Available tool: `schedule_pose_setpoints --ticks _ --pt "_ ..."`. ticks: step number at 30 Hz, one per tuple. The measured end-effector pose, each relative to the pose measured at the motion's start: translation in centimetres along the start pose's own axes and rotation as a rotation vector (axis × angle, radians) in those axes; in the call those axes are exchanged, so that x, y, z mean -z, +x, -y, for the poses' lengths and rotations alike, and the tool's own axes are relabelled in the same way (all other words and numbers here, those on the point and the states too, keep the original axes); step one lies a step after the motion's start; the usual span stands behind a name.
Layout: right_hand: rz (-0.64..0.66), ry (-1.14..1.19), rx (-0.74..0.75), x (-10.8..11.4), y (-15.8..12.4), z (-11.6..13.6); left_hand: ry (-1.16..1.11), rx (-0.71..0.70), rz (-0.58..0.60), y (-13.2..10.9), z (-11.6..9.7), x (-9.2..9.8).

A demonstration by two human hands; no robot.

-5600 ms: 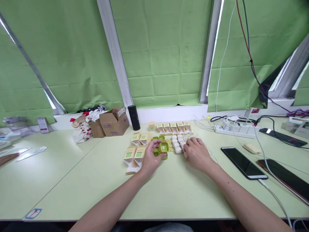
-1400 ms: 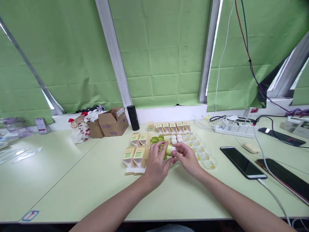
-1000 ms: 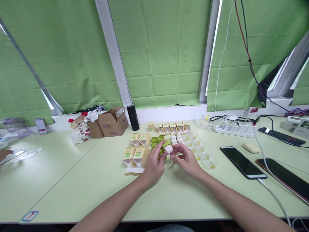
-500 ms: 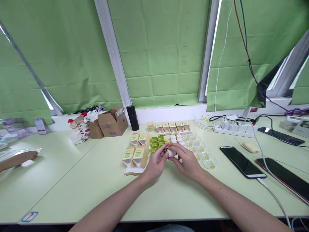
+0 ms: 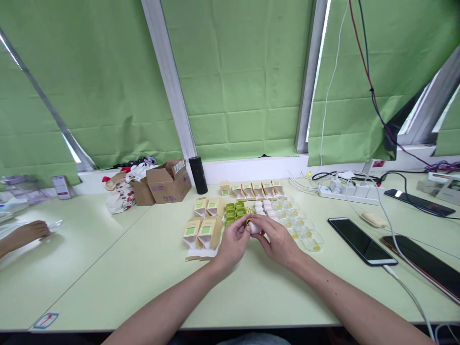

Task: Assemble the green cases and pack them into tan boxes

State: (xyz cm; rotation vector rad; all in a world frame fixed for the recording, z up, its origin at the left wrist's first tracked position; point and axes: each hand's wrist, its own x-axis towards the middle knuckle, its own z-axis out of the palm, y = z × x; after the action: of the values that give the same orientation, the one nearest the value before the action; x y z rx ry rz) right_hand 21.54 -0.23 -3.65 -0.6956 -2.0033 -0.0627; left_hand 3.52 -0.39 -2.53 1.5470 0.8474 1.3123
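Observation:
Both my hands meet over the middle of the pale green table (image 5: 143, 268). My left hand (image 5: 233, 242) and my right hand (image 5: 276, 239) pinch the same small piece, a white pod with a green case (image 5: 252, 225) partly hidden between the fingers. Just behind them lie several green cases (image 5: 234, 211), white pods (image 5: 262, 206) and clear plastic shells (image 5: 304, 230) in rows. Small tan boxes (image 5: 201, 230) with green labels stand to the left of my left hand, and another row of tan boxes (image 5: 253, 188) sits farther back.
Open cardboard boxes (image 5: 168, 179) and a black cylinder (image 5: 196, 174) stand at the back. Two phones (image 5: 362, 242) on cables lie at the right, near a power strip (image 5: 350, 191). Another person's hand (image 5: 25, 235) rests at the far left edge.
My hands have drawn together and sunk slightly, closing round the white pod and green case. The other person's hand at the far left has come into view and shifted.

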Motion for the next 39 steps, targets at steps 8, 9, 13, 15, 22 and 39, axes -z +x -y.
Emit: schedule_pose_setpoints --ticks 8,9,13,15,22,39 --pt "-0.015 -0.021 0.021 0.13 0.3 0.45 0.014 -0.012 -0.05 0.1 -0.03 -0.39" --pt "-0.014 -0.028 0.018 0.08 0.26 0.42 0.015 -0.013 -0.054 0.1 -0.05 -0.4" --pt "-0.02 -0.052 0.014 -0.12 0.06 0.25 0.029 -0.017 -0.05 0.08 -0.12 -0.4" --pt "-0.021 -0.065 0.018 -0.18 0.01 0.22 0.037 -0.023 -0.051 0.08 -0.11 -0.43" --pt "-0.041 -0.061 0.019 -0.27 -0.01 0.38 0.024 -0.035 -0.059 0.01 0.11 -0.3" --pt "-0.035 -0.041 -0.035 -0.61 -0.6 -0.21 -0.085 0.006 0.057 -0.11 0.08 -0.19"
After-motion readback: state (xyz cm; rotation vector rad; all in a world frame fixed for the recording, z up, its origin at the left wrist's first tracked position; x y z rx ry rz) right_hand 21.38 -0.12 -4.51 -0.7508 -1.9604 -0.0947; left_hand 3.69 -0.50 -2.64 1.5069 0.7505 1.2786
